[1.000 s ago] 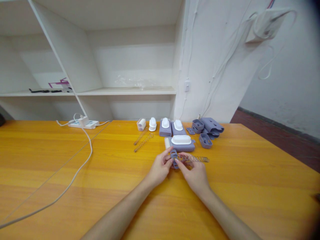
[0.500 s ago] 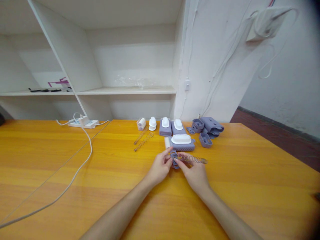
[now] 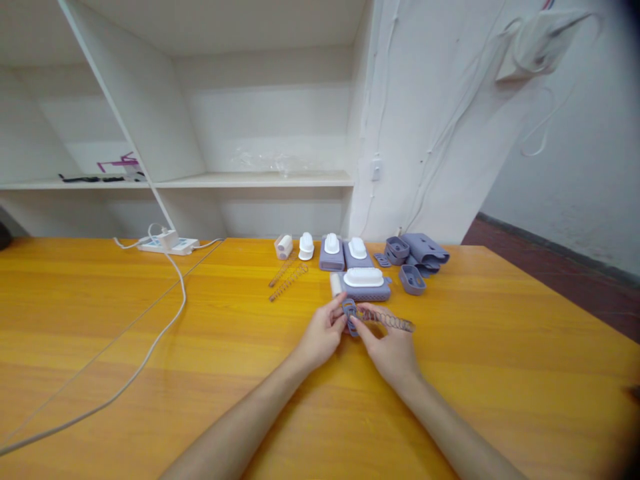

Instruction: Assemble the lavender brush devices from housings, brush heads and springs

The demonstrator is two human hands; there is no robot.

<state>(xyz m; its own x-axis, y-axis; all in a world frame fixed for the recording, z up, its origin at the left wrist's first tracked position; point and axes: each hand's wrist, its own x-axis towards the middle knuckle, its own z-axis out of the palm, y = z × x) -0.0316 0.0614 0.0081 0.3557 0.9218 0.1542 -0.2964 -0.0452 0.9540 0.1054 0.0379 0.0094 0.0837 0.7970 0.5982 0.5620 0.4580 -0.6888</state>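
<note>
Over the middle of the orange table [image 3: 150, 373], my left hand [image 3: 320, 337] pinches a small purple plastic part [image 3: 349, 311] between thumb and fingers. My right hand [image 3: 393, 350] meets it from the right, fingers closed on the near end of a long coil spring [image 3: 393, 322] that sticks out to the right, just above the tabletop. The spring's end sits at the purple part. Just beyond my hands lies a purple-and-white assembled unit [image 3: 363, 283].
Along the table's far edge lie two loose springs [image 3: 286, 278], white caps [image 3: 306, 247], two purple units [image 3: 343, 253] and purple housings [image 3: 417, 257]. A white power strip [image 3: 167, 245] and its cable [image 3: 150, 347] lie at left. White shelves stand behind.
Both hands have stayed together on the purple part and spring; the spring's free end has dipped slightly toward the table. The view shifted a little.
</note>
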